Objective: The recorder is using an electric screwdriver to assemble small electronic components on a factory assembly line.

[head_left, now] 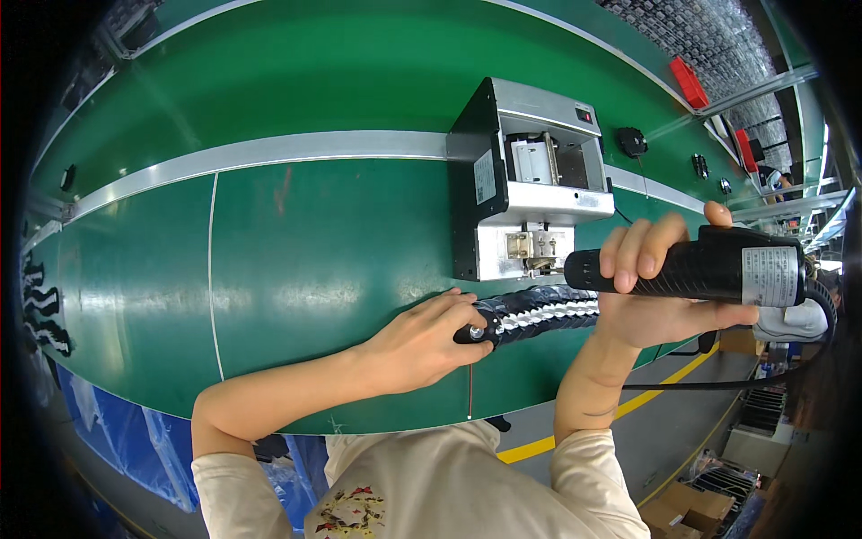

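Note:
My right hand (648, 316) is wrapped round a black electric screwdriver (691, 269) with a white label, held level above the bench. The screwdriver's narrow end points left at the front outlet of a silver-and-black screw feeder (555, 202); whether its tip touches the outlet cannot be told. On the green bench, my left hand (431, 341) grips the near-left end of a long black part (539, 314) with a ridged silver-white strip along it. A round metal piece shows at that end, beside my fingers. The right hand hides the part's other end.
A metal rail (332, 146) runs across the green bench (296, 242) behind the work. Farther right lie a round black object (631, 141) and a red bin (689, 83). The screwdriver's black cable (718, 386) loops down at the right. Blue plastic sheeting (117, 431) hangs below the bench's left edge.

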{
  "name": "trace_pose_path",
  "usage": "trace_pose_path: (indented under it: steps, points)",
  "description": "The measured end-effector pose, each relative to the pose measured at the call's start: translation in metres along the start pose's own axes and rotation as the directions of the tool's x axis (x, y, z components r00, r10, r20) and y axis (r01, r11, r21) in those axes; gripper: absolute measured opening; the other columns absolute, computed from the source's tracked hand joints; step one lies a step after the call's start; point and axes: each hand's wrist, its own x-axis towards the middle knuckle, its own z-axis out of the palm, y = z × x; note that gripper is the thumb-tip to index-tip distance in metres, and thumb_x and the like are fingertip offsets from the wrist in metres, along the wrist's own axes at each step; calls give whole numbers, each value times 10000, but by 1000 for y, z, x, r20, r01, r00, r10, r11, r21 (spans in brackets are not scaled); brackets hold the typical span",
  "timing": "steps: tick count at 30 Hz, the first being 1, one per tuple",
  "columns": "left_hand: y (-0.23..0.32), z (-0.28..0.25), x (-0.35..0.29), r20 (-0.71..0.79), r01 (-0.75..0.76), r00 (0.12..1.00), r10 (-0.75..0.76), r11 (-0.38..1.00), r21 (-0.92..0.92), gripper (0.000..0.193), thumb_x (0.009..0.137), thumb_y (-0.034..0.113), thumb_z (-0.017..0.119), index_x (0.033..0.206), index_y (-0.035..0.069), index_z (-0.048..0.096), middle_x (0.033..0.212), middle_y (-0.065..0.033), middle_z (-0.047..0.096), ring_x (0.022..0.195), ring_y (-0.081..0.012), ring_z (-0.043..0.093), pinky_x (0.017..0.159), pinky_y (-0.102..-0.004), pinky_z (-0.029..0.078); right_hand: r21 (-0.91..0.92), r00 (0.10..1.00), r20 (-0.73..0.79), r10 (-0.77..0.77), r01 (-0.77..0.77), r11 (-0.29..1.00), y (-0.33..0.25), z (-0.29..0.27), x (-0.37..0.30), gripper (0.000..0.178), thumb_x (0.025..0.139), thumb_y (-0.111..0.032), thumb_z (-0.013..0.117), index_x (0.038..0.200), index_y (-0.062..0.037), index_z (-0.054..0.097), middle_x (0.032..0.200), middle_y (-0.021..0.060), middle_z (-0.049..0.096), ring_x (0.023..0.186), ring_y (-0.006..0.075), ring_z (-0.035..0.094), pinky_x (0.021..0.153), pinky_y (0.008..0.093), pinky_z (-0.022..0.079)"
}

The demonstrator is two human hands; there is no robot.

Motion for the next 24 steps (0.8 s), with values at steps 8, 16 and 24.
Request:
trace_pose_path:
  steps: [8, 16, 24]
  points:
    - [-2, 1, -2, 0, -4, 1000, 4, 1000, -5, 325, 749, 93, 735, 1067, 149, 697, 1121, -112, 531, 1157, -361, 546, 1028, -472, 476, 58, 999, 33, 41, -43, 997, 20, -5, -1, 1010, 766, -898, 293, 1301, -52, 426, 615, 71, 496, 432, 156, 467, 409, 310, 419]
    - [-2, -1, -2, 4, -8, 1000, 8, 1000, -13, 328, 756, 101, 733, 1077, 151, 691, 1122, -111, 531, 1160, -361, 546, 1027, -480, 476, 111, 999, 34, 41, -44, 993, 13, -1, -4, 1011, 748, -904, 337, 1252, -33, 429, 606, 118, 520, 414, 207, 478, 403, 338, 432]
    - [2, -4, -2, 20, 27, 999, -26, 999, -34, 305, 756, 56, 675, 1052, 132, 685, 1142, -107, 534, 1186, -356, 527, 1041, -449, 477, 118, 989, 124, -81, 67, 991, -8, -10, 11, 929, 832, -835, 323, 1353, -70, 410, 713, 64, 520, 481, 153, 485, 427, 299, 398]
